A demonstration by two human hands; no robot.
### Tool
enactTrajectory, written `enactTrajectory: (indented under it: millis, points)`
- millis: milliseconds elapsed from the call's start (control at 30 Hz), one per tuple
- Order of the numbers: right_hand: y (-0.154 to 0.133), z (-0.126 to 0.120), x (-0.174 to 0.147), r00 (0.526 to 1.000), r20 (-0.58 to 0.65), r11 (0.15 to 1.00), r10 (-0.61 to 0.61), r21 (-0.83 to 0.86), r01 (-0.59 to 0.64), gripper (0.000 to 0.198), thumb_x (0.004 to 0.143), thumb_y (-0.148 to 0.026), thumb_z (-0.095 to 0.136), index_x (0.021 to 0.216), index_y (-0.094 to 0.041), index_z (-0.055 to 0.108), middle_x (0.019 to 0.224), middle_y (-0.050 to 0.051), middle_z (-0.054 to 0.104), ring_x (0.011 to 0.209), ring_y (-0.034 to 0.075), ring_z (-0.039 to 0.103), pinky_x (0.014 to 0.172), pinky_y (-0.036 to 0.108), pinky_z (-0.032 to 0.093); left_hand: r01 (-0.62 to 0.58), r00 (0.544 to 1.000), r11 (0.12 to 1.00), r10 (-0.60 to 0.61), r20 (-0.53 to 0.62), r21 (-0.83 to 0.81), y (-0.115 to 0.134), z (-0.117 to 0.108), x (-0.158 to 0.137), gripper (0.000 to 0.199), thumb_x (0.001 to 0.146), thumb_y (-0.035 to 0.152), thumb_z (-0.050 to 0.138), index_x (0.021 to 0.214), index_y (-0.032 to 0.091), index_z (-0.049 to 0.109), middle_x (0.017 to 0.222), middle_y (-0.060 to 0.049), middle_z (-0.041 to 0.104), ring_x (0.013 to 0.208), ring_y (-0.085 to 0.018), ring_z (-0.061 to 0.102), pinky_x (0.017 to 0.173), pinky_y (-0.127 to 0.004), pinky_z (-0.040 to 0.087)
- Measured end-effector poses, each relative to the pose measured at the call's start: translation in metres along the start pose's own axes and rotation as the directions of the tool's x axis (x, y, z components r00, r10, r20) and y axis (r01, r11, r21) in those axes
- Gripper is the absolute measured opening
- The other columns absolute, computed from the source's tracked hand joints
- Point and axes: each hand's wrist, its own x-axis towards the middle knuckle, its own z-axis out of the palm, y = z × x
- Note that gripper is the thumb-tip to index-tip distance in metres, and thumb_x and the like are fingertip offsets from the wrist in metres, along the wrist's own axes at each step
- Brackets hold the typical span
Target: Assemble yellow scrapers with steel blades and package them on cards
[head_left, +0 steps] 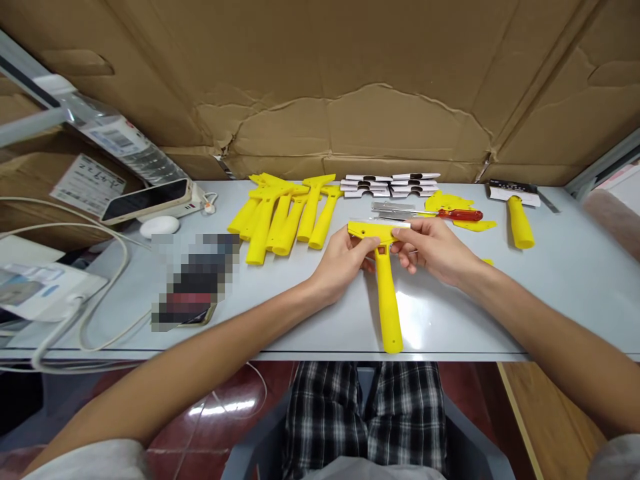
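Note:
A yellow scraper (pixel 387 287) with a wide head and a long round handle is held between my two hands, its handle pointing toward me. My left hand (pixel 345 257) grips the left side of the head, thumb on its face. At the right end, my right hand (pixel 433 250) pinches the head near a thin metal blade edge (pixel 404 225). Behind my right hand lies a screwdriver (pixel 460 215) with a red handle. Loose yellow plates (pixel 447 201) lie beyond it, beside thin metal strips (pixel 393 208).
Several yellow scraper handles (pixel 260 233) are piled at the back left. White-and-black blade sleeves (pixel 390 185) sit in stacks at the back. A scraper with a covered head (pixel 521 223) lies right. Phones (pixel 195 287), cables (pixel 120 267) and a plastic bottle (pixel 120 137) occupy the left. Cardboard (pixel 360 87) walls the back.

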Motion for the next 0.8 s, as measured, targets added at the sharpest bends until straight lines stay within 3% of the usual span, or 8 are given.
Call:
enactTrajectory:
  millis: [267,500,800]
  points:
    - [0.0001,0.0022,0.0027,0.998,-0.028,0.99,0.056,0.13,-0.052,0.014,0.097,-0.019,0.063,0.095,-0.005,0.058,0.087,0.01,0.069,0.054,0.008,0.059,0.047,0.019,0.048,0.014,1.0,0.999,-0.014,-0.007,0.029,-0.0007,-0.0048,0.0045,0.029,0.085,0.038,0.075,0.104,0.016,0.069,0.099,-0.009,0.078,0.08,-0.018,0.068,0.062,-0.028,0.052]
    - [0.0035,-0.0027,0.0063,1.0,-0.012,0.993,0.025,0.119,-0.023,0.017,0.093,-0.02,0.067,0.093,-0.005,0.058,0.096,0.013,0.072,0.056,0.007,0.06,0.049,0.019,0.05,-0.007,1.0,0.999,0.008,-0.026,0.047,-0.0031,-0.0059,0.0045,0.033,0.083,0.04,0.082,0.102,0.016,0.07,0.094,-0.006,0.074,0.076,-0.015,0.065,0.063,-0.027,0.052]
    - [0.0014,-0.0031,0.0056,1.0,-0.007,0.996,0.021,0.087,-0.02,0.018,0.096,-0.023,0.065,0.096,-0.007,0.057,0.098,0.013,0.072,0.059,0.007,0.061,0.05,0.02,0.051,0.027,0.997,0.999,-0.029,-0.069,-0.028,0.0014,-0.0028,0.0041,0.029,0.081,0.039,0.077,0.097,0.017,0.067,0.091,-0.007,0.076,0.076,-0.017,0.068,0.06,-0.028,0.052]
